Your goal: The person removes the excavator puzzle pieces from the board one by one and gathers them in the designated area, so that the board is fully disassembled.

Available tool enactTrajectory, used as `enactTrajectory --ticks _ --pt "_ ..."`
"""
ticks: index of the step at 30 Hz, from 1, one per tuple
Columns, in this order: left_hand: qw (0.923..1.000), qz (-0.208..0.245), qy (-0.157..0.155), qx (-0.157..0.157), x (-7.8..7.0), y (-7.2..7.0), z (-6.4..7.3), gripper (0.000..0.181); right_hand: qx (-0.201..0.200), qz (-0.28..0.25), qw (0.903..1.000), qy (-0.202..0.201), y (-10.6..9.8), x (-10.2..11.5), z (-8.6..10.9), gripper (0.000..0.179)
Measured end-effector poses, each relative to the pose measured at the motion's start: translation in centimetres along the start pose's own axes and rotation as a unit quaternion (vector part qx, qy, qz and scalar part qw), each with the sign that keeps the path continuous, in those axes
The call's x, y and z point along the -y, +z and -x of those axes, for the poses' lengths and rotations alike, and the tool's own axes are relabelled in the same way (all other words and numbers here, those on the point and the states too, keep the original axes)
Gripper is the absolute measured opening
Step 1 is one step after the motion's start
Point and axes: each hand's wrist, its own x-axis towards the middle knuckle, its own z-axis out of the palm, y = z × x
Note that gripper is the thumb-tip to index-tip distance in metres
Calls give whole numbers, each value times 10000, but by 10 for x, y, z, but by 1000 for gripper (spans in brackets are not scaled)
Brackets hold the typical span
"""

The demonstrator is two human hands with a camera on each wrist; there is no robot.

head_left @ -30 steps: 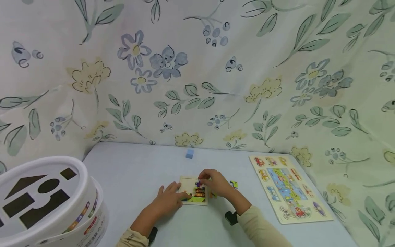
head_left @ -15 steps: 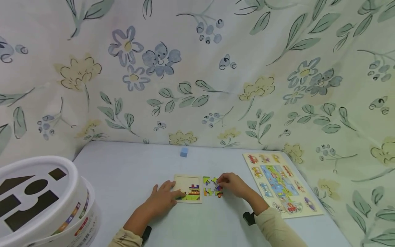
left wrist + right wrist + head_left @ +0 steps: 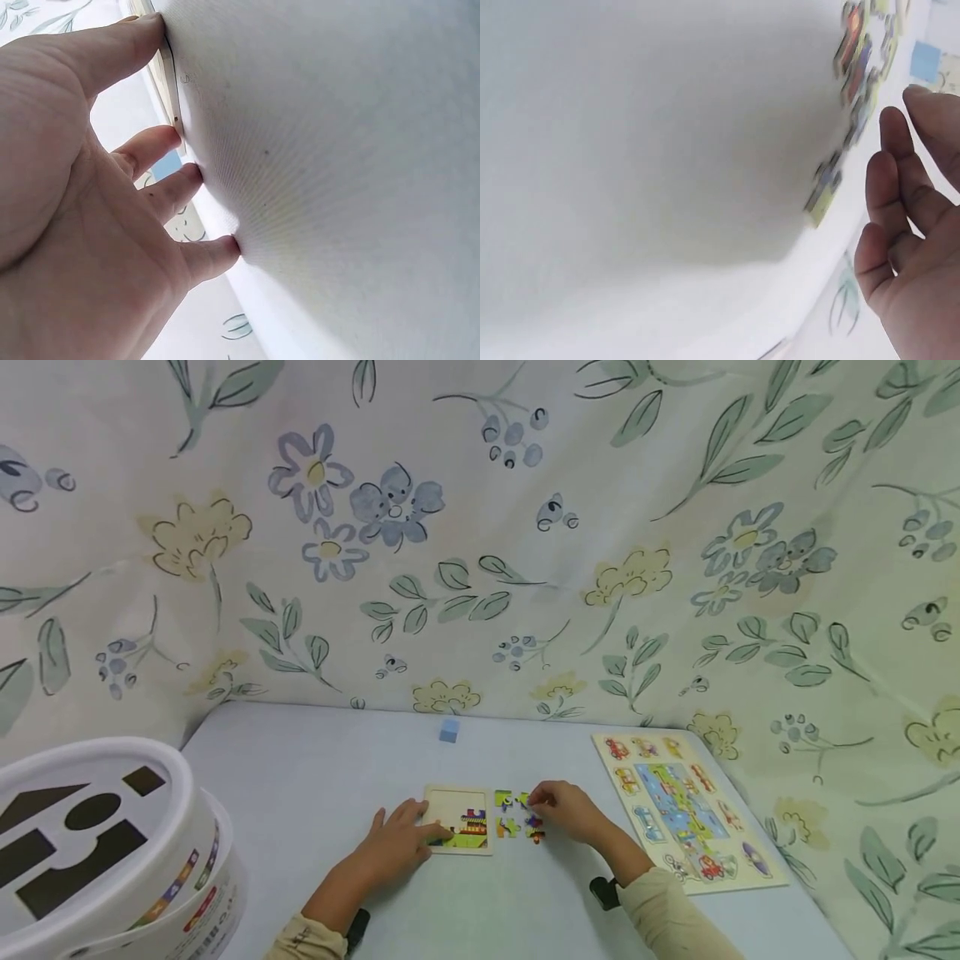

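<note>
A small wooden puzzle tray (image 3: 448, 798) lies mid-table in the head view, with joined pieces (image 3: 468, 835) along its bottom and right side. My left hand (image 3: 393, 842) rests at its left edge, fingers spread, one reaching over the picture. In the left wrist view, the left hand's thumb (image 3: 124, 56) touches the tray's edge and other fingertips touch the table. Several loose jigsaw pieces (image 3: 507, 828) lie right of the tray. My right hand (image 3: 570, 810) hovers at their right side, its fingers loosely bent. The right wrist view shows nothing between those fingers, near the loose pieces (image 3: 823, 191).
A larger vehicle puzzle board (image 3: 682, 810) lies at the right of the table. A white lidded bucket (image 3: 112, 852) with shaped holes stands at the left front. A small blue block (image 3: 448, 731) sits near the back edge, before a floral cloth (image 3: 450, 527).
My right hand has moved right, from over the tray to the loose pieces, then stayed nearly still. My left hand keeps its place on the tray. The head view has shifted slightly.
</note>
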Motion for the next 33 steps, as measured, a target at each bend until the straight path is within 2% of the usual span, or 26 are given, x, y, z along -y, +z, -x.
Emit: enactTrajectory --ticks 6,10,14,18,25,33 --pt "10000 42 36 26 -3 0 1 33 67 240 9989 -398 14 30 -1 5" --pt "9999 -2 112 -23 -3 3 0 33 156 786 9939 -760 28 44 -5 14" --pt "9998 -92 181 -25 -3 5 -1 33 69 1425 9841 -1059 38 46 -7 27" --pt "9997 -131 211 2 -4 2 -1 33 -59 1597 9808 -1119 40 46 -8 31" --pt "9997 -178 185 -55 -7 -8 0 33 -157 1326 9864 -963 39 50 -12 29" --pt "9997 -217 124 -24 0 -3 0 33 -431 1738 9778 -1091 48 57 -10 27"
